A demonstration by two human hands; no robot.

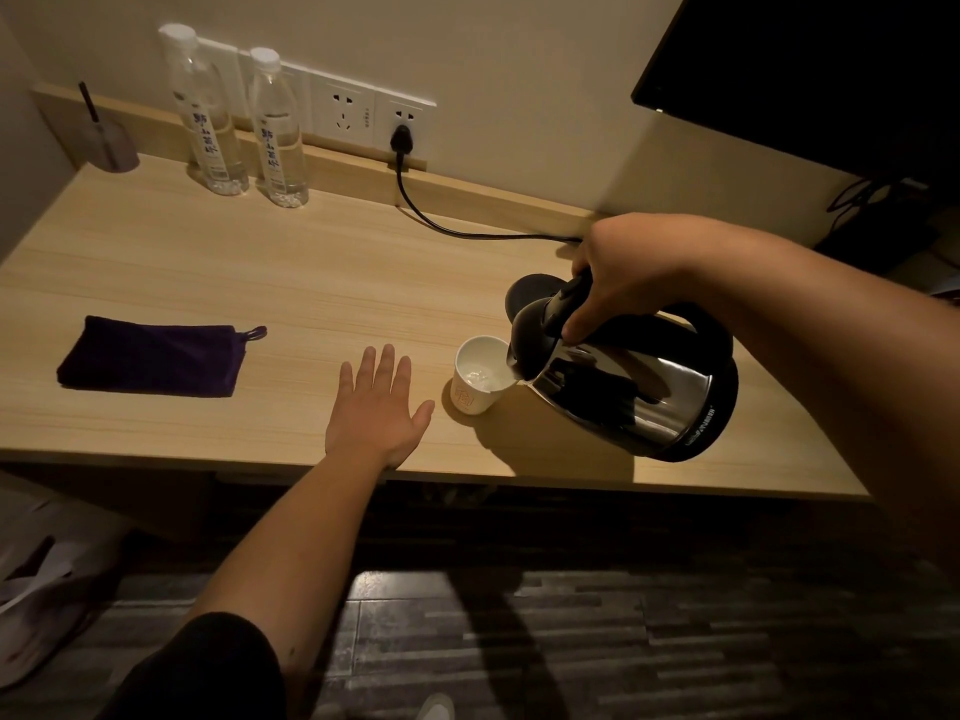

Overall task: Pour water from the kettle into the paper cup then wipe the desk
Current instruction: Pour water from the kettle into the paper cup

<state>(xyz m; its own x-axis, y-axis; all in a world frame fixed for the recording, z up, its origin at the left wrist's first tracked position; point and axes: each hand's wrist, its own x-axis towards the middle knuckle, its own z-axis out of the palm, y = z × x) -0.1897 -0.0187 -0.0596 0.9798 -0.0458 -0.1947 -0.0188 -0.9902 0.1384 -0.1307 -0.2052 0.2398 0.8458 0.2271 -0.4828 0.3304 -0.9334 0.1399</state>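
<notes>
Desk (260,262): right hand (623,283) grips kettle (623,397), spout tipped left into cup (480,376); left hand (376,413) flat, open.

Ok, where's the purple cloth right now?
The purple cloth lies folded flat on the left part of the desk, left of the open left hand and in front of the two water bottles.

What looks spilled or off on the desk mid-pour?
Nothing stands out. Kettle tilts over the upright paper cup, right hand gripping its handle; no puddle shows on the desk. Purple cloth lies folded.
</notes>
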